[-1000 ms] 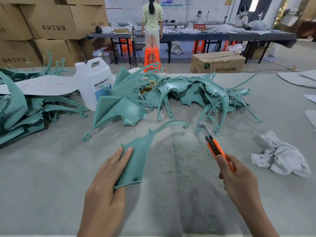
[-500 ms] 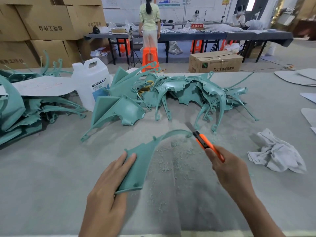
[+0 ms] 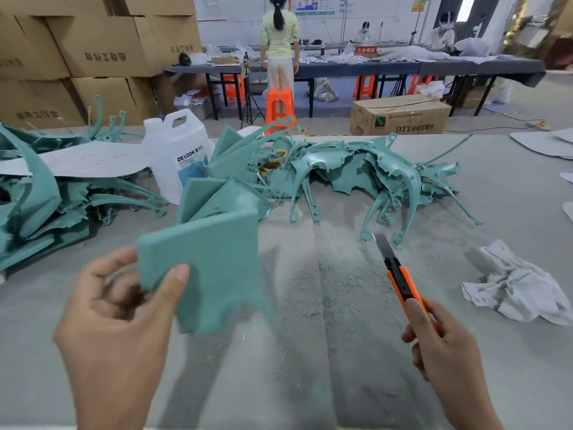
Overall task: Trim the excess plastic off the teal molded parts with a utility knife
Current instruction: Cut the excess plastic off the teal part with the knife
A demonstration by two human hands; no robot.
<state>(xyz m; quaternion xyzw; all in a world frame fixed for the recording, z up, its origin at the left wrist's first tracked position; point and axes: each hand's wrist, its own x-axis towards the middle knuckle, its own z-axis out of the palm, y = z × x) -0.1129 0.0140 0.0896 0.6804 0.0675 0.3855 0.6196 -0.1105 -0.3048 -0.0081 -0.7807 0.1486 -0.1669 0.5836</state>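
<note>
Two heaps of teal parts logged: far-left heap and centre heap. Left hand pinches one teal panel, thumb in front, fingers behind, above the table, I judge to check its edges. Right hand grips one utility knife in curled fingers, blade out, clear of the panel; one rag lies right.

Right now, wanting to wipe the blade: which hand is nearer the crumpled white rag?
Right. The right hand, holding the utility knife, sits left of the rag; the left hand, gripping a teal part, is far to its left.
</note>
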